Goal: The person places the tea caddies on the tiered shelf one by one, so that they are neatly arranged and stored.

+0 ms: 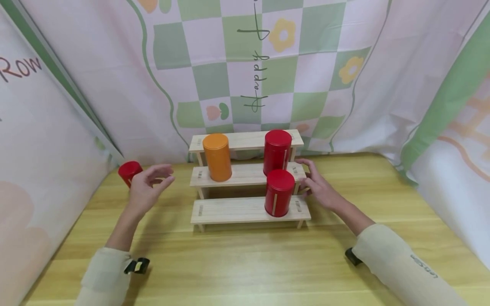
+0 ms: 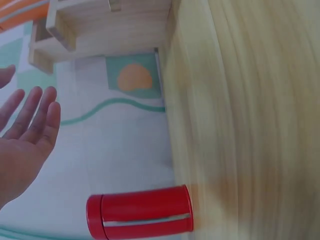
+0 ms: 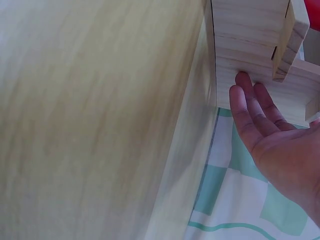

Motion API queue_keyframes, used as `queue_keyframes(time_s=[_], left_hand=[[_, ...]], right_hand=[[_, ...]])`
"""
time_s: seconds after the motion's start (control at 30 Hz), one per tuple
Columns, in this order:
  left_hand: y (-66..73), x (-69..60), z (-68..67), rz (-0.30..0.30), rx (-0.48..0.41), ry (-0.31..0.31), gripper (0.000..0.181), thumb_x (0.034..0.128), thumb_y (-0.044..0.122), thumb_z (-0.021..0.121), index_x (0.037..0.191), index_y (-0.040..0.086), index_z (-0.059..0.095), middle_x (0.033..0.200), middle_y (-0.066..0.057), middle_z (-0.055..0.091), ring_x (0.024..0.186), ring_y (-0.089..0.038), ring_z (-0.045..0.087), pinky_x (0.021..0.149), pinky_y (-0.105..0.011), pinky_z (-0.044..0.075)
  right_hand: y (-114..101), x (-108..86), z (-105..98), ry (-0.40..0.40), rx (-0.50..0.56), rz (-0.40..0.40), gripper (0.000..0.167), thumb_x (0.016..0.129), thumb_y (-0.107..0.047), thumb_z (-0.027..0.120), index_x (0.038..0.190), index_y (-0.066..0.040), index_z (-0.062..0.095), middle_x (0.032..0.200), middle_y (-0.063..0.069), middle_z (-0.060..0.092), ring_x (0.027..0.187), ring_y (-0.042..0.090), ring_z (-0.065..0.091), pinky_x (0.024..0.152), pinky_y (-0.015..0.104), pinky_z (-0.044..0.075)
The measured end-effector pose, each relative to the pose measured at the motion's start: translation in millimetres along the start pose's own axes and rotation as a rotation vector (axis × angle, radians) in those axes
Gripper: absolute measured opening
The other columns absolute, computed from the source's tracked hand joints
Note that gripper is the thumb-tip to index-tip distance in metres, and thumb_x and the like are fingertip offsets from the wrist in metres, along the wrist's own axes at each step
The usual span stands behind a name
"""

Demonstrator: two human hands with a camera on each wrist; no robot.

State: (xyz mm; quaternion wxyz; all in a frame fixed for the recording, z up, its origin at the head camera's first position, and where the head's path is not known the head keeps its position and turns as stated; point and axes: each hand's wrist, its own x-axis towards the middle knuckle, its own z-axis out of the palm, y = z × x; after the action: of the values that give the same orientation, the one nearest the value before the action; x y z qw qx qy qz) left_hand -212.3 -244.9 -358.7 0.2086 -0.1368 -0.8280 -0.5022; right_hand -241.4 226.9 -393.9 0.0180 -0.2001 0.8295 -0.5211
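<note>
A three-tier wooden shelf (image 1: pixel 233 211) stands on the table. On its middle tier are an orange canister (image 1: pixel 218 159) at left and a red canister (image 1: pixel 276 151) at right. Another red canister (image 1: pixel 279 195) occupies the right part of the bottom tier. My right hand (image 1: pixel 320 190) is at the shelf's right end, its extended fingers (image 3: pixel 253 106) against or very near the side panel; contact cannot be told. To the left of the shelf, my left hand (image 1: pixel 147 191) hovers with relaxed fingers, holding nothing. It partly hides a red canister (image 1: pixel 129 170), which stands upright in the left wrist view.
A wood-grain table (image 1: pixel 237 263) lies under everything. Behind the shelf hangs a white and green checked cloth (image 1: pixel 245 76), with more cloth panels along both sides. Each sleeve carries a black strap, such as the left strap (image 1: pixel 137 266).
</note>
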Motion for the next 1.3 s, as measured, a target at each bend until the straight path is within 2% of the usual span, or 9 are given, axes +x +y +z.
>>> queue_keyframes(time_s=[0.1,0.2,0.3,0.6,0.77,0.9,1.03,1.17,1.3], left_hand=[[-3.5,0.8,-4.7,0.001,-0.009,0.036,0.026,0.0929,0.003,0.077,0.117,-0.005,0.072,0.102,0.001,0.075,0.09,0.006,0.065,0.077,-0.012,0.053],[-8.7,1.8,-8.2,-0.011,-0.025,0.06,0.027,0.0921,0.001,0.077,0.117,-0.007,0.071,0.097,0.021,0.07,0.09,0.006,0.066,0.075,-0.012,0.053],[-15.1,2.0,-11.4,-0.017,-0.042,0.078,0.028,0.0911,-0.002,0.076,0.118,-0.008,0.07,0.095,0.026,0.068,0.089,0.006,0.066,0.073,-0.012,0.052],[-23.3,1.8,-27.8,-0.075,0.0,0.169,0.03,0.0906,-0.003,0.077,0.118,-0.009,0.069,0.089,0.022,0.068,0.082,0.005,0.065,0.075,-0.008,0.051],[-24.1,0.7,-36.2,-0.134,0.105,0.272,0.031,0.0912,0.001,0.077,0.12,-0.008,0.069,0.098,-0.001,0.073,0.081,0.005,0.061,0.075,-0.01,0.048],[-27.6,0.2,-43.2,-0.174,0.196,0.3,0.034,0.0936,0.006,0.075,0.125,-0.007,0.068,0.115,-0.022,0.07,0.084,0.004,0.056,0.079,-0.014,0.047],[-34.6,0.8,-48.7,-0.175,0.214,0.313,0.035,0.094,0.005,0.074,0.126,-0.009,0.067,0.12,-0.027,0.067,0.088,0.001,0.055,0.08,-0.012,0.046],[-38.9,1.6,-52.3,-0.199,0.222,0.339,0.036,0.0943,0.005,0.073,0.128,-0.008,0.067,0.123,-0.026,0.067,0.098,-0.01,0.056,0.082,-0.012,0.044],[-42.9,3.6,-55.1,-0.268,0.244,0.342,0.041,0.0964,0.009,0.072,0.134,-0.004,0.065,0.134,-0.024,0.064,0.116,-0.028,0.056,0.09,-0.022,0.042]], right_hand=[[-1,-0.5,0,0.001,-0.005,0.003,0.056,0.105,-0.012,0.039,0.158,-0.006,0.019,0.105,0.025,0.059,0.088,0.035,0.059,0.069,0.044,0.058],[-1,-0.5,0,0.0,-0.006,0.01,0.057,0.106,-0.013,0.04,0.158,-0.007,0.019,0.106,0.025,0.059,0.088,0.035,0.059,0.07,0.044,0.057],[-1,-0.3,0,-0.003,-0.002,0.016,0.057,0.106,-0.013,0.04,0.158,-0.006,0.018,0.109,0.025,0.059,0.089,0.035,0.061,0.07,0.043,0.057],[1,0.4,0,-0.007,-0.003,0.012,0.056,0.107,-0.013,0.039,0.158,-0.004,0.017,0.111,0.027,0.059,0.088,0.035,0.062,0.07,0.043,0.057],[2,0.5,0,-0.006,-0.006,0.007,0.056,0.107,-0.013,0.039,0.158,-0.004,0.017,0.113,0.028,0.059,0.088,0.035,0.062,0.07,0.042,0.057],[1,0.3,0,-0.005,-0.002,0.008,0.056,0.107,-0.013,0.039,0.158,-0.004,0.017,0.113,0.028,0.059,0.088,0.035,0.062,0.07,0.042,0.057],[1,0.1,0,-0.005,-0.003,0.009,0.056,0.107,-0.013,0.039,0.158,-0.003,0.017,0.113,0.028,0.059,0.088,0.034,0.062,0.07,0.042,0.057],[1,-0.1,1,-0.005,-0.005,0.011,0.056,0.107,-0.014,0.039,0.158,-0.005,0.017,0.112,0.027,0.06,0.088,0.033,0.062,0.071,0.042,0.057],[0,-0.2,0,-0.001,-0.007,0.012,0.055,0.108,-0.014,0.04,0.158,-0.006,0.018,0.111,0.027,0.06,0.088,0.032,0.062,0.071,0.042,0.057]])
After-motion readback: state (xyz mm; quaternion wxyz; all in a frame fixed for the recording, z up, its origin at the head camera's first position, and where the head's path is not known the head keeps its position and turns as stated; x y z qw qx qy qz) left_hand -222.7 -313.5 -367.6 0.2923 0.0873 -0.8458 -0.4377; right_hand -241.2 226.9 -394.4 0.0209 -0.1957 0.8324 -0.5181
